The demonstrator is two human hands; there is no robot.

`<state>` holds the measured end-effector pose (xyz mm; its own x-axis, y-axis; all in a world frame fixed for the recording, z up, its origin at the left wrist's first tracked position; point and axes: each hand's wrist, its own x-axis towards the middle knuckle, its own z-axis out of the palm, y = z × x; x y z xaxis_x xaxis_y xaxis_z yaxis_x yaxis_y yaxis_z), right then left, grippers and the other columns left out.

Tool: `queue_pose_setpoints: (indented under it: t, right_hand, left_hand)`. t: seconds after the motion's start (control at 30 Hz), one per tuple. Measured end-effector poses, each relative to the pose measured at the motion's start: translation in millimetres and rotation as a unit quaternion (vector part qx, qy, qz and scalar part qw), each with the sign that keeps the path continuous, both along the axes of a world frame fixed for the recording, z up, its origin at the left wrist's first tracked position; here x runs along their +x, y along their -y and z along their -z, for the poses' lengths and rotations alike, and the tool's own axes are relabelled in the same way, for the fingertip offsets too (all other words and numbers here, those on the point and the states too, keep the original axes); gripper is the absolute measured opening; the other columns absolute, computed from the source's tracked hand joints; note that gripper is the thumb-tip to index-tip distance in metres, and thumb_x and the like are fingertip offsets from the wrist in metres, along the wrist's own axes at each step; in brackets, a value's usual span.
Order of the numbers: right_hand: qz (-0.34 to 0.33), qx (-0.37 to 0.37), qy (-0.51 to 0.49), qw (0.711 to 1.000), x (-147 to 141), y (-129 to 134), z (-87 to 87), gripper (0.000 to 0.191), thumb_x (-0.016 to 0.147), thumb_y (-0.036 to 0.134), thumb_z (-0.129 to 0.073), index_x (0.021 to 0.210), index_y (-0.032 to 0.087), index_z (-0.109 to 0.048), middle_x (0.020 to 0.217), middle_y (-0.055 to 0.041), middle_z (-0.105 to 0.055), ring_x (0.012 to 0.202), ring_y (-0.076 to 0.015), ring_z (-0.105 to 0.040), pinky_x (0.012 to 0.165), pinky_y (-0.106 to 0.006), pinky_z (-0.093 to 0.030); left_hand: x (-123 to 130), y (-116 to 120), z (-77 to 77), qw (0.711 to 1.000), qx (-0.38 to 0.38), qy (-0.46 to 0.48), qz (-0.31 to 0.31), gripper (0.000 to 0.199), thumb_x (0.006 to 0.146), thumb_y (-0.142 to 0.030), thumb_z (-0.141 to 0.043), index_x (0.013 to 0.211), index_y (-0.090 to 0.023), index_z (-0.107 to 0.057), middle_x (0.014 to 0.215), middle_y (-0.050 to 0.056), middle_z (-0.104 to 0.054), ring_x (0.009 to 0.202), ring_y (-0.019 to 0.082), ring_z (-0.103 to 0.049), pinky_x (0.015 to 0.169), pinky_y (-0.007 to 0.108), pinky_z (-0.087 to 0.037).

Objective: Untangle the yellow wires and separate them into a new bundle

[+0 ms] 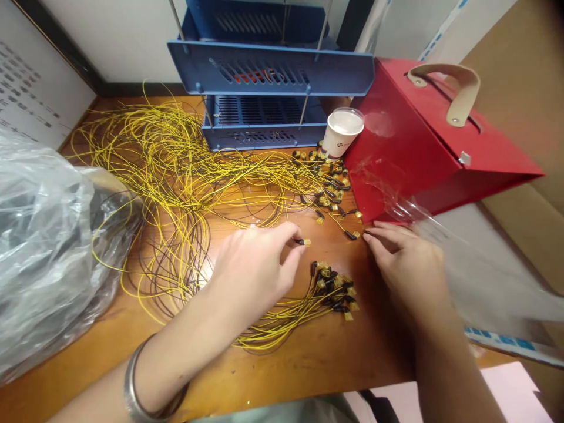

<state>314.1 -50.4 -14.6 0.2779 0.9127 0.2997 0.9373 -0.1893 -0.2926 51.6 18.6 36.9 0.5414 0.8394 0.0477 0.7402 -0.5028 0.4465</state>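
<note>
My left hand point(255, 264) pinches a thin wire by its black-sleeved end; a small clear yellowish tip point(307, 242) pokes out past the fingers. To the right, my right hand point(408, 264) has thumb and forefinger together near the red box; a tiny dark bit shows at the fingertips, too small to name. Between and below the hands lies a bundle of yellow and black wires point(286, 323), their black ends with yellowish tips point(335, 288) gathered together. Farther back spreads a larger tangle of yellow and black wires point(176, 158), with similar ends by the cup.
A blue tiered file rack point(273, 70) stands at the back. Beside it are a white paper cup point(342, 132) and a red box point(440, 147) with a beige handle. Crumpled clear plastic point(53, 247) covers the left side of the wooden table point(273, 382). Pink paper point(506, 390) shows lower right.
</note>
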Motion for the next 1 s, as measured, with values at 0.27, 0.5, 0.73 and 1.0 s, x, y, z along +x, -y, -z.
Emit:
queue_pose_setpoints:
  t: [0.27, 0.5, 0.73, 1.0]
  right_hand:
    - [0.047, -0.035, 0.028, 0.998, -2.8, 14.8, -9.5, 0.033, 0.086, 0.035, -0.064, 0.106, 0.012, -0.079, 0.105, -0.0176, -0.080, 0.082, -0.0353, -0.076, 0.077, -0.050, -0.059]
    - [-0.220, -0.024, -0.162, 0.962, -48.4, 20.0, -49.9, 0.038, 0.093, 0.023, -0.067, 0.131, 0.025, -0.064, 0.109, -0.0042, -0.076, 0.074, -0.0161, -0.071, 0.062, -0.027, -0.056]
    - [-0.327, 0.033, -0.031, 0.944, -56.5, -9.6, -68.3, 0.019, 0.092, 0.015, -0.069, 0.107, 0.028, -0.067, 0.090, 0.0004, -0.076, 0.074, -0.0161, -0.069, 0.069, -0.028, -0.052]
    - [-0.346, 0.038, -0.414, 0.841, -51.8, -14.9, -60.7, 0.020, 0.082, 0.015, -0.081, 0.093, 0.029, -0.073, 0.090, -0.0029, -0.073, 0.077, -0.0188, -0.066, 0.064, -0.030, -0.052]
  left_hand:
    - [-0.6, 9.3, 4.3, 0.999, 0.022, 0.030, 0.021, 0.012, 0.096, -0.031, -0.061, 0.100, -0.024, -0.071, 0.084, 0.000, -0.077, 0.072, 0.025, -0.073, 0.062, 0.032, -0.043]
    - [4.7, 14.7, 3.4, 0.985, -0.060, 0.161, 0.014, 0.012, 0.096, -0.029, -0.063, 0.101, -0.023, -0.072, 0.085, -0.002, -0.077, 0.072, 0.018, -0.072, 0.065, 0.029, -0.044]
    - [7.7, 9.9, -13.6, 0.925, -0.205, 0.319, -0.018, 0.011, 0.092, -0.026, -0.067, 0.088, -0.021, -0.076, 0.079, -0.003, -0.074, 0.068, 0.011, -0.065, 0.065, 0.023, -0.046]
    - [10.5, 6.8, -6.7, 0.778, -0.488, 0.385, -0.089, 0.051, 0.101, -0.059, -0.043, 0.095, -0.014, -0.068, 0.087, 0.007, -0.074, 0.049, 0.008, -0.053, 0.043, 0.020, -0.036]
